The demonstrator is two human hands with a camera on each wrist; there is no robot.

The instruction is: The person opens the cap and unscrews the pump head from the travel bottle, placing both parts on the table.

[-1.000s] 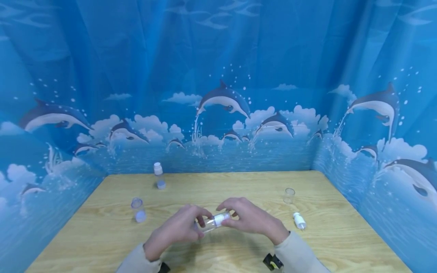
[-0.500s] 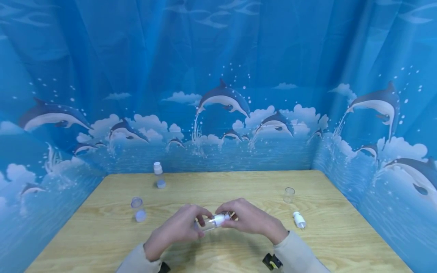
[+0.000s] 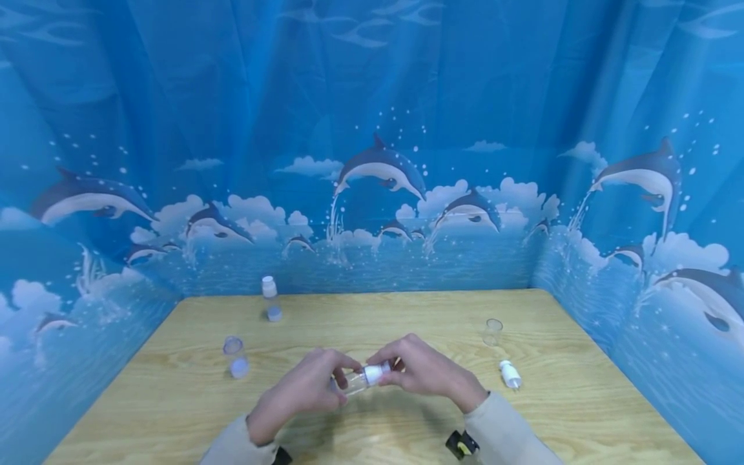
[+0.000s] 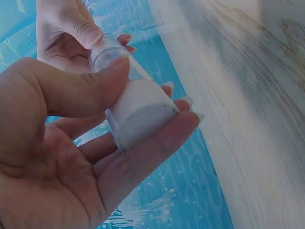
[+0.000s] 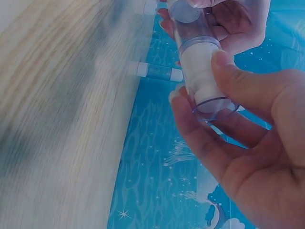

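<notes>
Your left hand (image 3: 310, 381) grips the bottom of a clear pump bottle (image 3: 356, 382), and your right hand (image 3: 427, 371) pinches its top end. You hold it between the left and right edges of the desk (image 3: 145, 413). Another pump bottle (image 3: 271, 299) stands by the back edge. A white pump (image 3: 509, 374) is nearer the right edge.

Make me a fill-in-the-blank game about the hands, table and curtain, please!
The left hand and right hand make ____ hands holding the bottle.
The opaque piece on the right of the table is coloured ____.
The curtain is mainly coloured ____.
Animals pictured on it are ____.
Missing words: two; white; blue; dolphins.
</notes>
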